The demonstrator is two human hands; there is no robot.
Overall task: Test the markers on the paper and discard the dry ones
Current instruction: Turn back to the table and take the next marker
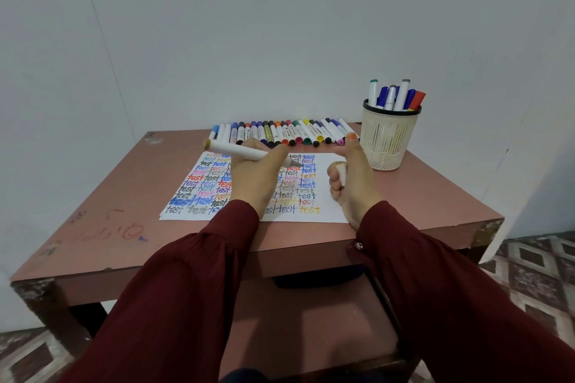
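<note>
My left hand (255, 174) grips a white marker (236, 150) that lies crosswise above the paper (329, 214), its brownish end pointing left and its uncapped tip pointing right. My right hand (353, 179) is curled round a small white cap (341, 176), with the thumb raised. The paper is covered with the word "test" in many colours. A row of several capped markers (280, 132) lies along the table's far edge.
A cream mesh cup (387, 141) holding several markers stands at the table's back right corner. The reddish-brown table (109, 221) has scribbles on its left part. Below it is a lower shelf (305, 320). A grey wall stands behind.
</note>
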